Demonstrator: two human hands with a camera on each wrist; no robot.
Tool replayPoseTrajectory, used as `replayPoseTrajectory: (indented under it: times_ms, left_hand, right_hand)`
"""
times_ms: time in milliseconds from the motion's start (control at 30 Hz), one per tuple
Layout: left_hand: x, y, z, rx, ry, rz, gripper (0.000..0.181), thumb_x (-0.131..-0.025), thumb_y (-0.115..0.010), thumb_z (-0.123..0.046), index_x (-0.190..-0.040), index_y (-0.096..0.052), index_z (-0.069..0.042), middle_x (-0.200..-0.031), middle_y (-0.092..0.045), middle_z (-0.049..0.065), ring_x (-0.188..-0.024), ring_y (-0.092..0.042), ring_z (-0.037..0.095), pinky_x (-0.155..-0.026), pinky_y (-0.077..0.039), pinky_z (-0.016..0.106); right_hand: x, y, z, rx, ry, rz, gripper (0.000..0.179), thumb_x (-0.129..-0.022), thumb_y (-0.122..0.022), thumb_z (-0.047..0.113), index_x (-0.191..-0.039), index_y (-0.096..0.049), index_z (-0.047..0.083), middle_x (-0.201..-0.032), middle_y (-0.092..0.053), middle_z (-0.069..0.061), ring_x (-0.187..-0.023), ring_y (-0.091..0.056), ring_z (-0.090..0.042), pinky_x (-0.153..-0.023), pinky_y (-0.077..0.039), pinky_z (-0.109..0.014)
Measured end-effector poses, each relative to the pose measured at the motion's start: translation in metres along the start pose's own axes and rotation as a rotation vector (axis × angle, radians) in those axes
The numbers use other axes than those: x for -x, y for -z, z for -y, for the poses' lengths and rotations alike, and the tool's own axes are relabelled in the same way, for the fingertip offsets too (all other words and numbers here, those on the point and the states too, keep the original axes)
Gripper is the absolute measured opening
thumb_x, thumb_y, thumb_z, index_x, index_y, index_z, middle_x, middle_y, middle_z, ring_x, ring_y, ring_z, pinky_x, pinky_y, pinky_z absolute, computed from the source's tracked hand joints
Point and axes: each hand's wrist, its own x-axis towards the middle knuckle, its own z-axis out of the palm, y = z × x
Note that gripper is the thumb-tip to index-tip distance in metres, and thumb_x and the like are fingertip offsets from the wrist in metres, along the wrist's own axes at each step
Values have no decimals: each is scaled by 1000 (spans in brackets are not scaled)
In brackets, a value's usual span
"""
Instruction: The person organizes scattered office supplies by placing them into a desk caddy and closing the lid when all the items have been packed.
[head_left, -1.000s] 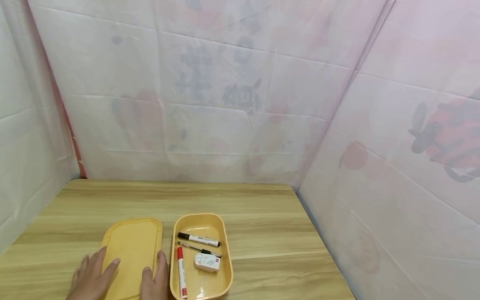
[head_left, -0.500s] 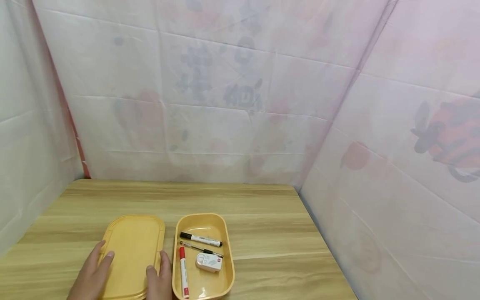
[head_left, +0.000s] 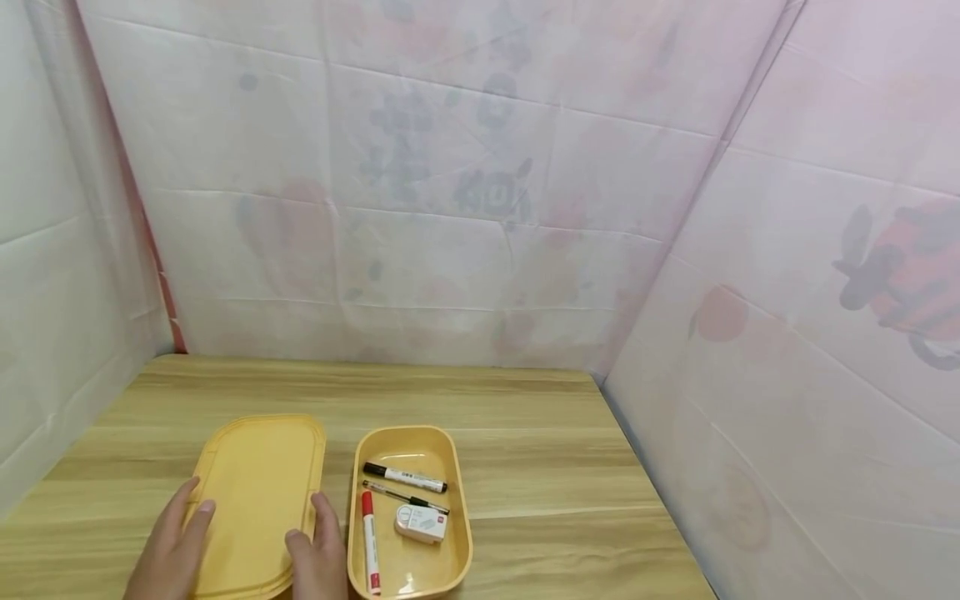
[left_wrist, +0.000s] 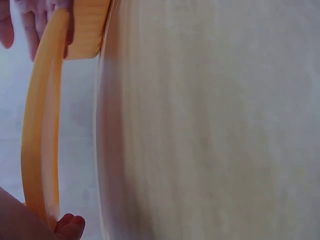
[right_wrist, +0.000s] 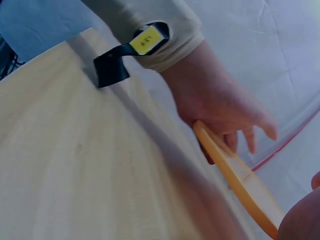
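Observation:
Both hands hold a flat yellow lid [head_left: 258,500] by its two long sides. My left hand [head_left: 168,546] grips the left edge, thumb over the top and fingers around the side. My right hand [head_left: 318,554] grips the right edge the same way. In the left wrist view the lid [left_wrist: 32,130] appears edge-on, raised above the tabletop, with fingers [left_wrist: 70,227] under its rim. The right wrist view shows the left hand [right_wrist: 217,97] at the far side of the lid [right_wrist: 240,187]. Right of the lid stands an uncovered yellow box [head_left: 462,533], close to my right hand.
Inside the box lie a black-capped marker [head_left: 405,477], a black pen [head_left: 408,497], a red-capped marker [head_left: 371,542] and a small white packet [head_left: 422,523]. The wood-grain table [head_left: 562,500] is bounded by pale printed sheets [head_left: 450,267] at the back and sides.
The lid has come up off the table in both hands and shifted slightly left; the fingers have closed around its edges. The box and its contents stay as they were.

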Motion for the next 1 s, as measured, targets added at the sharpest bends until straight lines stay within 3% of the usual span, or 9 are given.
replayPoseTrajectory:
  times_ms: [133, 267, 467, 633, 833, 1000]
  left_hand:
    - [2, -3, -8, 63, -8, 7, 79, -100, -23, -55, -151, 12, -4, -153, 14, 32, -133, -3, 61, -95, -15, 76]
    - [4, -10, -21, 110, -17, 32, 79, -101, -21, -54, -151, 15, -5, -152, 21, 29, -134, 4, 60, -96, -11, 77]
    - [6, -24, -38, 119, -60, 37, 77, -102, -22, -52, -151, 13, -4, -153, 22, 28, -134, 9, 60, -94, -10, 78]
    - [8, -36, -55, 112, -65, 61, 77, -102, -23, -52, -151, 12, -3, -153, 22, 27, -135, 10, 59, -94, -11, 78]
    - [9, -52, -74, 134, -81, 84, 76, -102, -24, -51, -152, 10, -6, -154, 22, 24, -136, 11, 56, -94, -12, 78]
    - [6, -70, -84, 149, -116, 81, 74, -102, -27, -51, -153, 8, -10, -155, 20, 20, -138, 12, 52, -94, -12, 78]
  right_hand:
    - [5, 5, 16, 25, 50, 24, 54, -86, -62, 15, -138, -48, 12, -149, -38, -15, -138, -27, -43, -107, -25, -62]
    - [6, 17, 30, 28, 85, 72, 50, -91, -60, 23, -139, -47, 16, -152, -34, -12, -140, -23, -42, -109, -23, -61]
    - [4, 37, 49, 46, 49, 150, 55, -93, -59, 35, -142, -41, 21, -156, -24, -12, -143, -16, -40, -110, -20, -61]
    - [0, 52, 60, 54, 71, 127, 53, -94, -57, 36, -143, -41, 20, -155, -27, -11, -142, -21, -37, -110, -24, -58]
    - [-5, 73, 65, -20, 92, 87, 49, -98, -51, 38, -140, -43, 15, -150, -34, -10, -139, -28, -34, -109, -26, -57]
    - [-13, 90, 69, -73, 151, 53, 44, -98, -51, 33, -135, -48, 10, -137, -49, -9, -128, -44, -28, -104, -38, -48]
